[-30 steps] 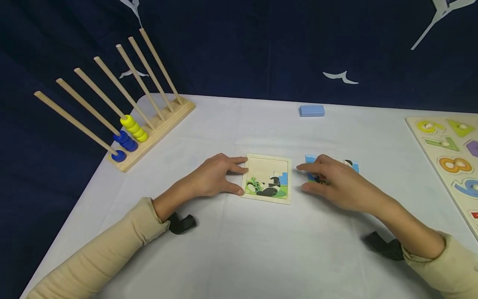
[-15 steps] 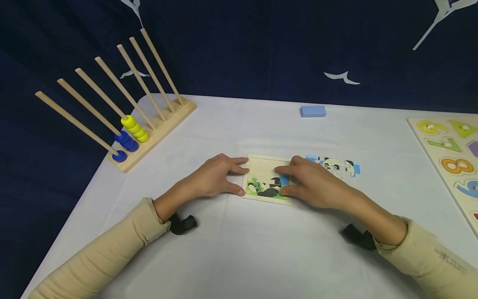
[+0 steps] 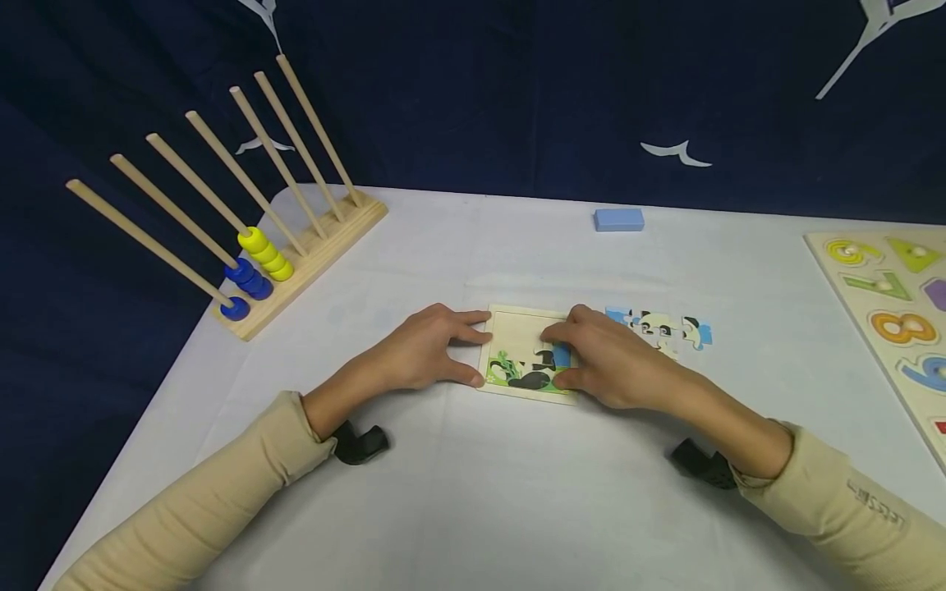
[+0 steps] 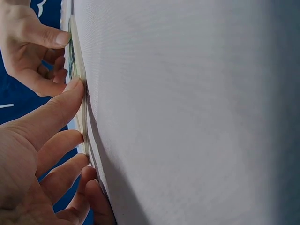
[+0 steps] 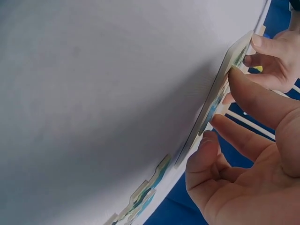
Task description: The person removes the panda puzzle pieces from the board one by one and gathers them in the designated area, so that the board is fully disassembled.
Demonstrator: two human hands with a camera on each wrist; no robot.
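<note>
A square wooden jigsaw board (image 3: 513, 322) with a raised rim lies flat in the head view. Assembled panda pieces (image 3: 528, 377) cover its lower part, and a blue piece (image 3: 562, 355) sits at the right. My left hand (image 3: 423, 351) touches the board's left edge, its thumb and two fingers spread apart. Over the right side, my right hand (image 3: 617, 361) rests its thumb and index finger on the board near the blue piece. In the right wrist view, its thumb (image 5: 246, 86) touches the rim. No loose piece shows between these fingers; the palm hides part of the board.
Loose puzzle pieces (image 3: 656, 324) with a panda face lie right of the board. A blue block (image 3: 619, 220) stands farther back. At the left is a wooden peg abacus (image 3: 325, 254) with blue and yellow beads; a number puzzle board (image 3: 857, 308) lies at the right edge.
My right hand has moved left, from over the loose pieces onto the board's right side, uncovering those pieces. The left hand and the board have stayed put.
</note>
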